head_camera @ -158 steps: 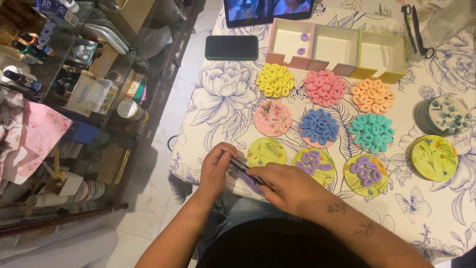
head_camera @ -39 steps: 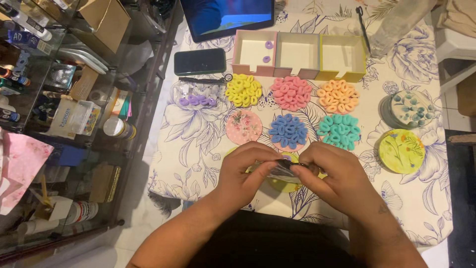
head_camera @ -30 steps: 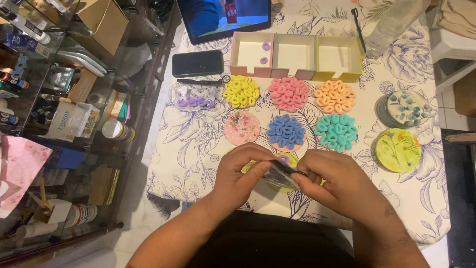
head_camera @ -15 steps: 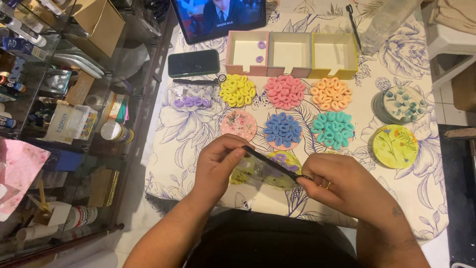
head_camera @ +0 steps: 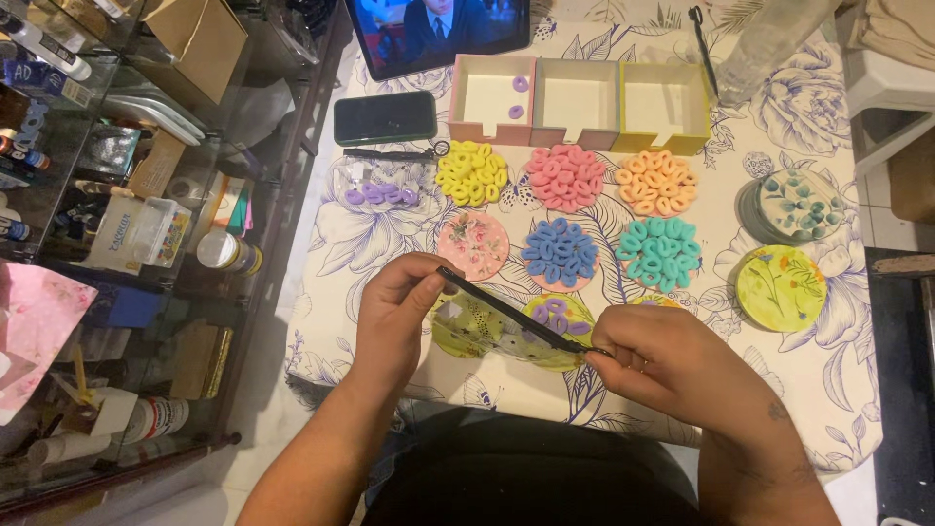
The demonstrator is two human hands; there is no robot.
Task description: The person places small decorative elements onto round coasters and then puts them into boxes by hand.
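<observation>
Since half a second ago my hands have drawn a little further apart, and the clear zip pouch [head_camera: 497, 326] between them now hangs stretched along its black zipper strip. My left hand [head_camera: 394, 317] pinches the upper left end of that strip between thumb and fingertips, clenched on it; my right hand [head_camera: 672, 365] is closed around the lower right end, gripping the pouch too (whether it pinches the slider itself I cannot tell, as my fingers cover it). The pouch hangs just above the floral tablecloth [head_camera: 838, 390], at its near edge, and through the plastic I see a yellow-green round coaster [head_camera: 463, 329] and another with a few purple elastic rings [head_camera: 557, 314] on it.

Farther from me than the pouch sit the pink floral coaster [head_camera: 472, 245], the pile of blue rings [head_camera: 559, 251] and the pile of teal rings [head_camera: 659, 253]. Beyond those lie the yellow rings [head_camera: 471, 172], pink rings [head_camera: 565, 176] and orange rings [head_camera: 656, 181], and left of the yellow ones a second clear pouch with purple rings [head_camera: 382, 188] inside. At the far side of the cloth stands the three-compartment box [head_camera: 579, 102], pink, cream and yellow, with a dark phone [head_camera: 385, 118] to its left. Right of the teal pile rests a yellow-green floral coaster [head_camera: 781, 287].
</observation>
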